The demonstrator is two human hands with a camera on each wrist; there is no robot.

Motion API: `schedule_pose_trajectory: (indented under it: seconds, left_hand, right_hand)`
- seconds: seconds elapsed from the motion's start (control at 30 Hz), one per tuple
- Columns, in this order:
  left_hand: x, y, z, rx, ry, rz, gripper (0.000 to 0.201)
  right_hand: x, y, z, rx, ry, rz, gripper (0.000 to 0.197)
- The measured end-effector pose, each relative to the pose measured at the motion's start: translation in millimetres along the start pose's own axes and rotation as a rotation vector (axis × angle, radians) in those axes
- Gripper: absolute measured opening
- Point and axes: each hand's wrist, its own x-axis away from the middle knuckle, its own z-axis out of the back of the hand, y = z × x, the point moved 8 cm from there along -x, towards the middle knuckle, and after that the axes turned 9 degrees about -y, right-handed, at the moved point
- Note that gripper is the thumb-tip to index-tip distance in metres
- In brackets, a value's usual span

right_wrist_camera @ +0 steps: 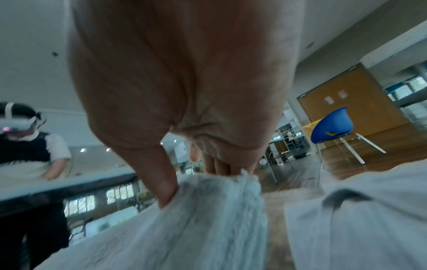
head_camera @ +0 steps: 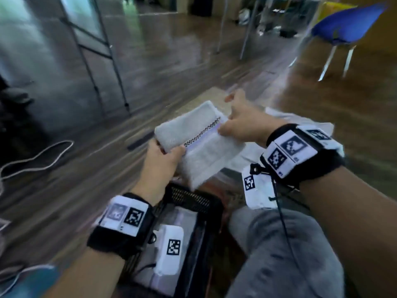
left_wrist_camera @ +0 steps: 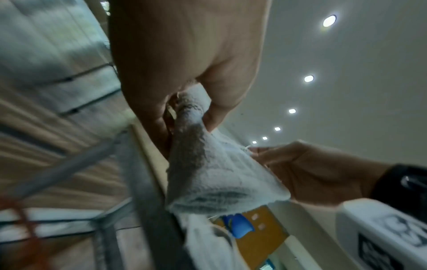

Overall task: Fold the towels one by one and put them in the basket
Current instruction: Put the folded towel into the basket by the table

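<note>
A folded white towel [head_camera: 199,140] with a black checked stripe hangs in the air between both hands, above the far end of a black basket [head_camera: 193,201]. My left hand [head_camera: 165,155] pinches its near left corner, thumb on top. My right hand [head_camera: 238,125] grips its right edge, thumb over the cloth. In the left wrist view the towel [left_wrist_camera: 219,175] runs from my left hand [left_wrist_camera: 184,113] to the right hand [left_wrist_camera: 307,169]. The right wrist view shows my right hand [right_wrist_camera: 184,173] with its thumb pressed into the towel [right_wrist_camera: 196,219].
More white towels [head_camera: 300,125] lie on a low surface to the right, behind my right hand. A blue chair [head_camera: 345,26] stands far right on the wooden floor. Metal table legs [head_camera: 96,61] rise at the left. A cable [head_camera: 38,158] lies on the floor. Another person [right_wrist_camera: 25,146] works nearby.
</note>
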Motion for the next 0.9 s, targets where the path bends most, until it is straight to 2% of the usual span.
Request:
schedule_pose_trajectory:
  seconds: [0.1, 0.17, 0.3, 0.37, 0.43, 0.47, 0.53, 0.63, 0.7, 0.8, 0.9]
  left_hand:
    - [9, -55, 57, -0.091, 0.194, 0.017, 0.055]
    - [19, -103, 84, -0.116, 0.247, 0.111, 0.051]
    - [48, -212, 102, -0.114, 0.230, 0.479, 0.025]
    - [68, -259, 104, -0.076, 0.224, 0.693, 0.017]
    - [84, -293, 108, -0.112, 0.246, 0.808, 0.022]
    - [89, -306, 112, -0.142, 0.260, 0.843, 0.026]
    - [97, -324, 117, -0.156, 0.277, 0.918, 0.028]
    - [104, -343, 126, -0.249, 0.242, 1.004, 0.029]
    - [108, -353, 131, -0.340, 0.205, 1.056, 0.034]
    - [111, -363, 133, -0.376, 0.188, 1.142, 0.038]
    - [113, -366, 132, -0.348, 0.202, 1.210, 0.038]
  right_hand:
    - [-41, -5, -78, 0.134, -0.147, -0.037, 0.062]
    - [-58, 5, -134, 0.185, -0.225, -0.074, 0.056]
    - [-64, 59, -245, 0.210, -0.408, -0.226, 0.066]
    - [-59, 92, -291, 0.260, -0.484, -0.288, 0.059]
    - [-51, 118, -326, 0.307, -0.548, -0.348, 0.051]
    - [-47, 129, -342, 0.321, -0.589, -0.376, 0.054]
    - [-43, 142, -366, 0.328, -0.639, -0.401, 0.059]
    - [-40, 150, -393, 0.275, -0.692, -0.368, 0.047]
    - [-36, 155, -407, 0.221, -0.744, -0.347, 0.047]
    - [-33, 157, -414, 0.169, -0.767, -0.341, 0.056]
    - [-35, 156, -414, 0.141, -0.756, -0.349, 0.054]
